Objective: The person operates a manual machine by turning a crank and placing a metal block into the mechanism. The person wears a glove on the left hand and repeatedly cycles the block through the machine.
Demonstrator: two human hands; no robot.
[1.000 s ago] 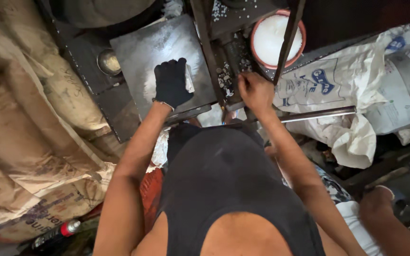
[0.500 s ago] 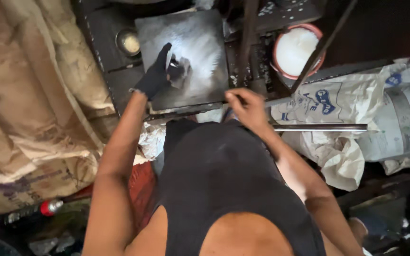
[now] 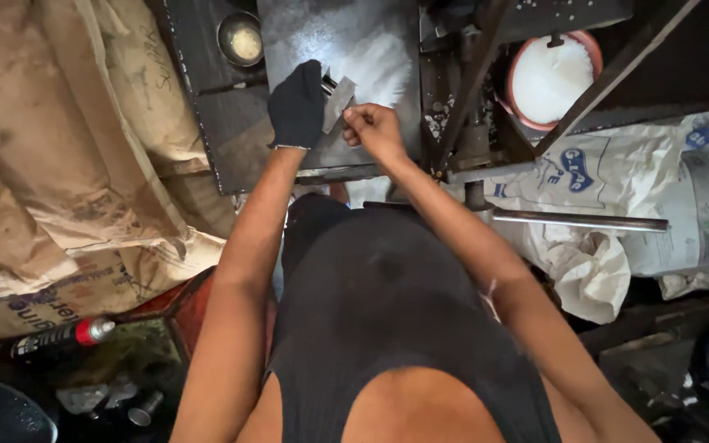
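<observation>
While both hands meet over the steel plate:
bucket: white powder
small bowl: yellowish grains
metal piece: long axis up-right
left hand: gloved, grips metal piece
right hand: pinches its lower edge

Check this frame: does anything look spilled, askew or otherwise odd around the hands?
Yes. White powder is spread loose across the metal plate beside the gloved left hand and bare right hand, which hold a small flat metal piece. White grains also speckle the dark frame. Only one hand is gloved.
</observation>
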